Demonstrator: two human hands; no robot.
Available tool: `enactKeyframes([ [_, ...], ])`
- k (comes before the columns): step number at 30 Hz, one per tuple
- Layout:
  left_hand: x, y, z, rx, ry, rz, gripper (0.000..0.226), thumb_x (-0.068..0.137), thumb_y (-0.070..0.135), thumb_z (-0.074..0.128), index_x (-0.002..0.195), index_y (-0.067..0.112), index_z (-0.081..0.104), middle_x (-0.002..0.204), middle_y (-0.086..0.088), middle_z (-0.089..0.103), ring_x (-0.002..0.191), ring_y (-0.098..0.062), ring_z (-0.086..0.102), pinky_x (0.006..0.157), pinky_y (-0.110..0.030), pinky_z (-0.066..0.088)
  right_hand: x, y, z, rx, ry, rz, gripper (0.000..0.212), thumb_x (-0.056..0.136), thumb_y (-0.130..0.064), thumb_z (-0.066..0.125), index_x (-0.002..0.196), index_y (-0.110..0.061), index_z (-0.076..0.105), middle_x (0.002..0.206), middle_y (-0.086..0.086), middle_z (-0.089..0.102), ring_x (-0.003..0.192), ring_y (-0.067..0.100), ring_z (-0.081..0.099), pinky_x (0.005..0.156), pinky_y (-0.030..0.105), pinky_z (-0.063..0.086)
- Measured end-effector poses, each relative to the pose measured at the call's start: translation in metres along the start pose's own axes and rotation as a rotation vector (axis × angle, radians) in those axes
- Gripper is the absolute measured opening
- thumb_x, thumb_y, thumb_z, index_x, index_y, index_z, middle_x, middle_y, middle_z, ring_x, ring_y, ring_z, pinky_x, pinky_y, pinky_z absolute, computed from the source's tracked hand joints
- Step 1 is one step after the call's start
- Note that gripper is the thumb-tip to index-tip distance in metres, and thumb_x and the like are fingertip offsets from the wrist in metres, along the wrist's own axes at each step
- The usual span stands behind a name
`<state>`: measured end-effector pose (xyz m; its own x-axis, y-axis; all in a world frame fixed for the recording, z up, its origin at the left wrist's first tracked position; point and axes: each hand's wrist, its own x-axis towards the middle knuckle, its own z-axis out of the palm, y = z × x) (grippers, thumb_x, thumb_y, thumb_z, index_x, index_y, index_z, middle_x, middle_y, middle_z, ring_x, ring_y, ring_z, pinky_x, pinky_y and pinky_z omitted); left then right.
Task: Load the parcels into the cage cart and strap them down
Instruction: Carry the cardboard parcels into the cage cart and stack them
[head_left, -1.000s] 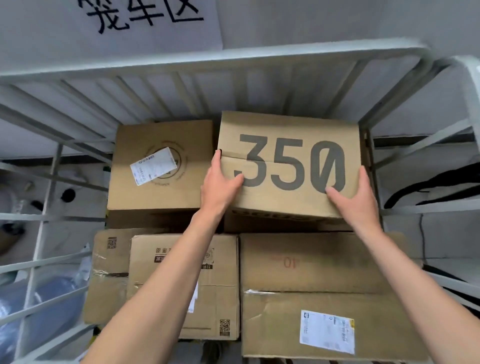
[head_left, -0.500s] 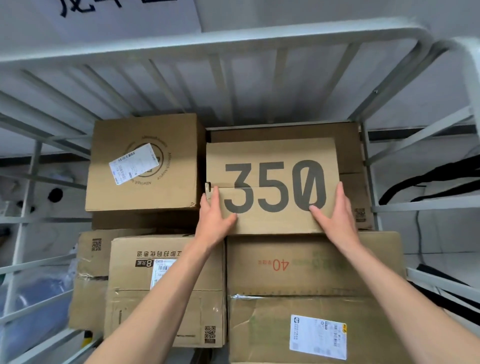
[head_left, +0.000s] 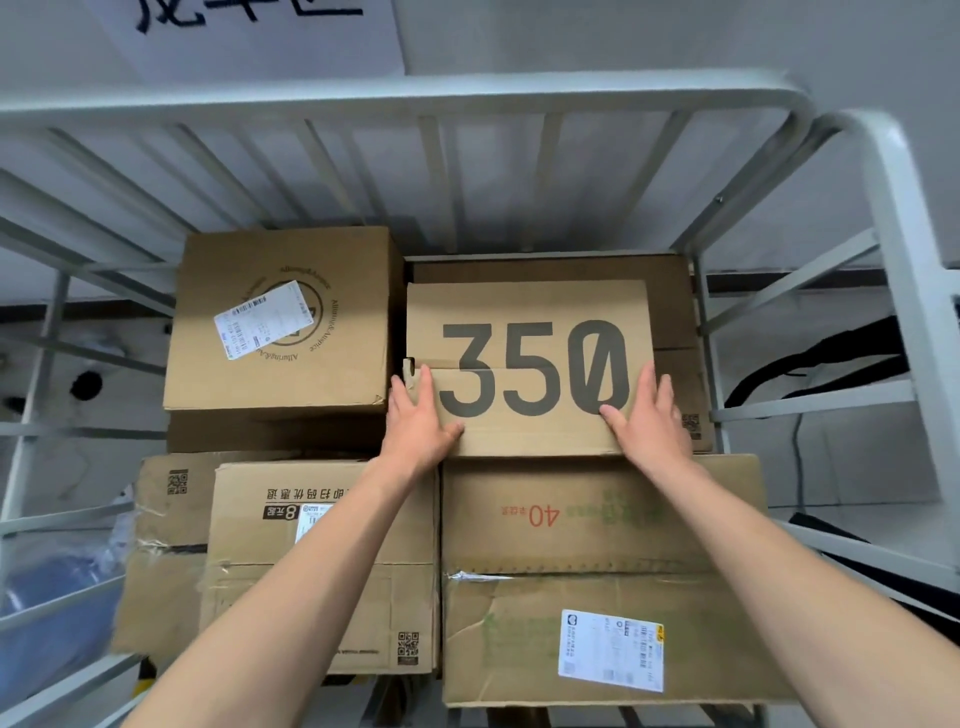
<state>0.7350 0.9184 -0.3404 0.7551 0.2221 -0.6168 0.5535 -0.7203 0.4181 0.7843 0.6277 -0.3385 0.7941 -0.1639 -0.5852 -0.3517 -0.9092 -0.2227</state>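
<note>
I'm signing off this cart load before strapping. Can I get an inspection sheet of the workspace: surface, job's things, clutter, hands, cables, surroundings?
Surface: white cage cart with barred back and sides; its floor is hidden by boxes.
Job's things: 350 box in the upper row, right of the logo box; in front and below, the box marked 40 and the taped box; no strap seen.
Clutter: blue bundle outside the left bars.
Hands: left hand and right hand lie flat, fingers straight, at the 350 box's front edges.
Cables: thin dark cord outside the right bars.
Surroundings: grey wall; white sign with black characters.
</note>
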Motion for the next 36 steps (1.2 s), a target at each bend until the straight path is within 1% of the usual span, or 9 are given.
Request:
enactKeyframes([
  [4, -0.042, -0.002, -0.025, 0.034, 0.037, 0.042, 0.088, 0.096, 0.037, 0.061, 0.16, 0.02, 0.004, 0.165, -0.022, -0.002, 0.153, -0.035, -0.001, 0.124, -0.041, 0.01, -0.045, -0.023, -0.003, -0.113, 0.058, -0.122, 0.084, 0.096, -0.05, 0.054, 0.159, -0.022, 0.004, 0.167, 0.015, 0.001, 0.153, 0.036, 0.009, 0.12, 0.052, 0.019],
  [7, -0.083, -0.019, -0.045, 0.01, 0.078, 0.062, 0.085, 0.095, 0.033, 0.061, 0.16, 0.019, 0.008, 0.165, -0.019, 0.008, 0.154, -0.031, 0.003, 0.124, -0.039, 0.01, -0.105, -0.038, 0.011, -0.116, 0.019, -0.201, 0.085, 0.095, -0.048, 0.054, 0.16, -0.023, 0.006, 0.167, 0.013, 0.001, 0.153, 0.033, 0.008, 0.123, 0.05, 0.016],
  [11, -0.146, -0.056, -0.066, 0.012, 0.076, 0.025, 0.081, 0.097, 0.032, 0.059, 0.16, 0.019, 0.01, 0.166, -0.015, 0.011, 0.154, -0.027, 0.005, 0.123, -0.039, 0.014, -0.193, -0.054, 0.028, -0.119, -0.097, -0.204, 0.082, 0.096, -0.049, 0.049, 0.16, -0.026, 0.003, 0.168, 0.009, -0.006, 0.154, 0.031, 0.001, 0.123, 0.048, 0.012],
  [14, -0.194, -0.073, -0.084, 0.035, 0.099, 0.071, 0.08, 0.097, 0.035, 0.059, 0.16, 0.018, 0.012, 0.164, -0.008, 0.018, 0.152, -0.025, 0.013, 0.122, -0.038, 0.016, -0.254, -0.069, 0.028, -0.097, -0.091, -0.212, 0.08, 0.095, -0.049, 0.047, 0.16, -0.027, 0.004, 0.168, 0.008, -0.009, 0.154, 0.03, -0.001, 0.123, 0.047, 0.011],
  [17, -0.232, -0.079, -0.099, 0.09, 0.104, 0.161, 0.081, 0.097, 0.038, 0.058, 0.16, 0.02, 0.01, 0.166, -0.005, 0.015, 0.154, -0.025, 0.008, 0.124, -0.038, 0.011, -0.301, -0.084, 0.02, -0.059, -0.047, -0.208, 0.079, 0.095, -0.05, 0.046, 0.16, -0.027, 0.008, 0.168, 0.007, -0.007, 0.154, 0.029, -0.002, 0.124, 0.048, 0.01],
  [21, -0.285, -0.066, -0.118, 0.185, 0.101, 0.335, 0.081, 0.099, 0.044, 0.052, 0.16, 0.026, 0.002, 0.168, -0.002, -0.003, 0.154, -0.022, -0.008, 0.124, -0.041, -0.001, -0.356, -0.103, -0.005, -0.035, 0.046, -0.236, 0.078, 0.097, -0.053, 0.043, 0.16, -0.029, 0.004, 0.168, 0.005, -0.008, 0.154, 0.028, -0.004, 0.123, 0.048, 0.004],
  [24, -0.317, -0.051, -0.129, 0.242, 0.087, 0.461, 0.081, 0.099, 0.049, 0.05, 0.16, 0.028, 0.001, 0.167, -0.001, -0.008, 0.153, -0.021, -0.014, 0.123, -0.044, -0.001, -0.395, -0.112, -0.022, -0.009, 0.123, -0.229, 0.077, 0.097, -0.055, 0.042, 0.16, -0.029, 0.004, 0.168, 0.005, -0.008, 0.154, 0.029, -0.004, 0.124, 0.049, 0.004],
  [29, -0.354, -0.013, -0.132, 0.295, 0.072, 0.614, 0.08, 0.098, 0.053, 0.049, 0.16, 0.026, 0.007, 0.168, -0.004, -0.005, 0.154, -0.022, -0.011, 0.122, -0.043, -0.001, -0.454, -0.101, -0.046, 0.073, 0.259, -0.175, 0.077, 0.097, -0.056, 0.043, 0.16, -0.03, 0.008, 0.168, 0.004, -0.006, 0.154, 0.028, -0.005, 0.124, 0.049, 0.003],
  [36, -0.39, 0.028, -0.107, 0.354, 0.058, 0.736, 0.08, 0.098, 0.051, 0.049, 0.16, 0.027, 0.003, 0.168, -0.005, -0.005, 0.154, -0.023, -0.008, 0.125, -0.044, 0.003, -0.499, -0.054, -0.051, 0.144, 0.298, -0.118, 0.074, 0.098, -0.057, 0.039, 0.159, -0.032, 0.006, 0.168, 0.002, -0.006, 0.154, 0.027, -0.007, 0.124, 0.049, 0.003],
])
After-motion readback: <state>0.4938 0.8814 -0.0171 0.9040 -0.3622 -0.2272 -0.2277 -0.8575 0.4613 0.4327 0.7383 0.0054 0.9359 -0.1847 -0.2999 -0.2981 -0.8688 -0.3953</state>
